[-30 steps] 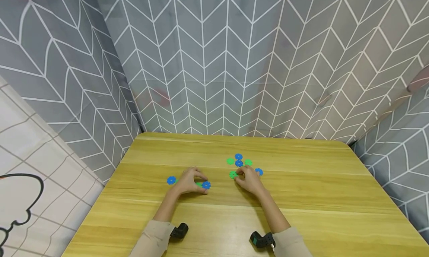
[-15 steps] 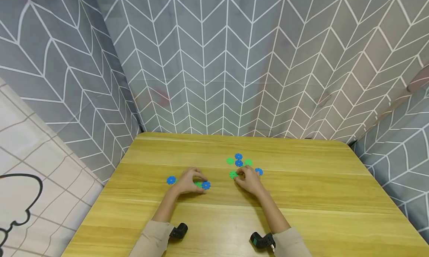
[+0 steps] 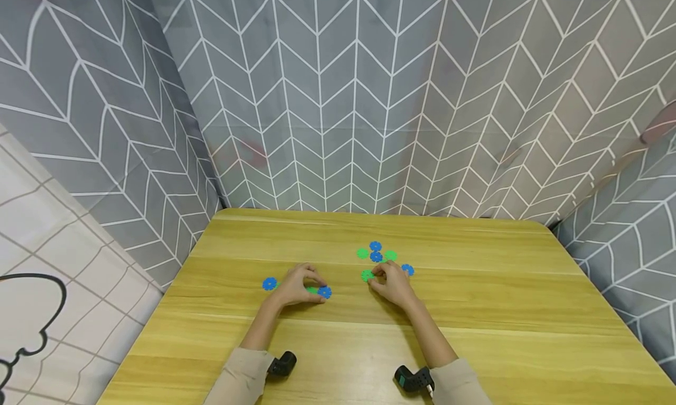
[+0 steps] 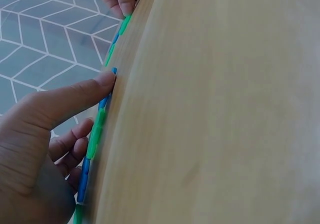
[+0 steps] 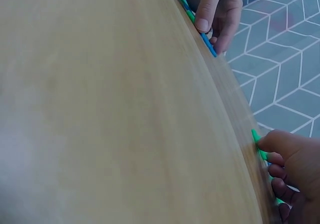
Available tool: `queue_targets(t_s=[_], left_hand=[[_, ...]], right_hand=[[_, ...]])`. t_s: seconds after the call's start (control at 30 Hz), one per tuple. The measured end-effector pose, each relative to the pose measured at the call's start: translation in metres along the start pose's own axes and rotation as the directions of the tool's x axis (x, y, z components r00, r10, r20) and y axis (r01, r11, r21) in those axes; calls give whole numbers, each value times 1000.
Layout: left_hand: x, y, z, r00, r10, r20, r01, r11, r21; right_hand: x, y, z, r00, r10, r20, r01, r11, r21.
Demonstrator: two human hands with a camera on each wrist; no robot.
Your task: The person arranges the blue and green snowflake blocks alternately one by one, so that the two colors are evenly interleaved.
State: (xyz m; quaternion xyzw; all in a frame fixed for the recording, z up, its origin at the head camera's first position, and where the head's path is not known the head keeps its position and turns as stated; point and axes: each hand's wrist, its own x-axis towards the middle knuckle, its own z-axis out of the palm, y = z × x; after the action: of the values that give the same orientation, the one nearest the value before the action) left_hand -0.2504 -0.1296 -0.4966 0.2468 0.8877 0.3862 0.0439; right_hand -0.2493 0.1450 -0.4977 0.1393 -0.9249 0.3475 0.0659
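Thin, notched plastic snowflake discs in blue and green lie on the wooden table (image 3: 338, 346). My left hand (image 3: 297, 286) pinches the blue disc (image 3: 324, 292) between thumb and index finger. A green disc (image 3: 312, 290) adjoins it under the palm, and another blue disc (image 3: 270, 283) shows past the hand's left side; the hand partly hides this row. The left wrist view shows the thumb on the rim of the blue disc (image 4: 103, 102). My right hand (image 3: 393, 283) holds a green disc (image 3: 367, 275) at its right edge with thumb and index finger.
Beyond the right hand lie two blue discs (image 3: 376, 256) between two green ones (image 3: 391, 255). A blue disc (image 3: 408, 270) sits at the right hand's outer side. A patterned grey curtain (image 3: 338, 100) hangs behind the table's far edge.
The left thumb has drawn in slightly against the near rim of the blue disc. My right hand and the other discs stay practically where they were.
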Motion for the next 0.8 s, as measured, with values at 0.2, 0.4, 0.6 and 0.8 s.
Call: queue_targets(t_s=[0.2,0.4,0.6,0.8], left_hand=[[0,-1,0,1000,-6,-2,6,1000,7],[1,-1,0,1000,3,0,-3,1000,12],[1,-1,-1,1000,8,2,-8,1000,7],[1,0,-1,1000,11,-1,-11,1000,16]], right_hand=[[0,0,0,1000,-24,-12,24,1000,-4],[-2,1,1,997,-73,-35,74,997,13],[-3,-4,6,990,-127,-59,129,991,34],[-4,-14,12,989,-147,-29,149,984,93]])
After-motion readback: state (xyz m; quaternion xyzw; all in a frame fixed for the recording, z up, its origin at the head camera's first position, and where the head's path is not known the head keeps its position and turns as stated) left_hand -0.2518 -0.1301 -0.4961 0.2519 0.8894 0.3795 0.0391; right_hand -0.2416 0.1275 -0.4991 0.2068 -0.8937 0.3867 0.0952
